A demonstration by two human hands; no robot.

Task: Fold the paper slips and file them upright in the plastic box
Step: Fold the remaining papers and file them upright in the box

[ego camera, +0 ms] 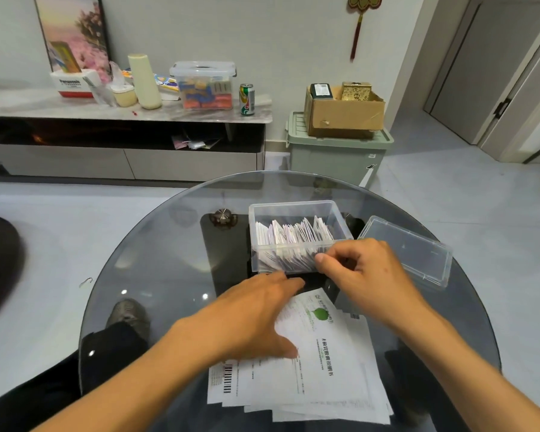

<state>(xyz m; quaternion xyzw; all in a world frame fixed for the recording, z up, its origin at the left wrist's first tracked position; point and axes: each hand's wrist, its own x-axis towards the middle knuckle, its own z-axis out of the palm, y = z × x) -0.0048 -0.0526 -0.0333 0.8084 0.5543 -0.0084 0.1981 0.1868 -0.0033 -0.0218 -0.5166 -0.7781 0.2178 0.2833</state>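
hands (309,297), plastic box (296,210), paper slips (290,235)

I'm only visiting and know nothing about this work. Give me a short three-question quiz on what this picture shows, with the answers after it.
1. True or false: the lid is on the plastic box.
2. Which hand lies flat on the loose sheets? A) left B) right C) neither
3. Fill in: the folded slips stand upright in the ____.

Key
1. False. The lid lies on the glass table, to the right of the box.
2. A. The left hand rests on the sheets with its fingers straight; the right hand is at the box's near wall, its fingers curled there.
3. Box.
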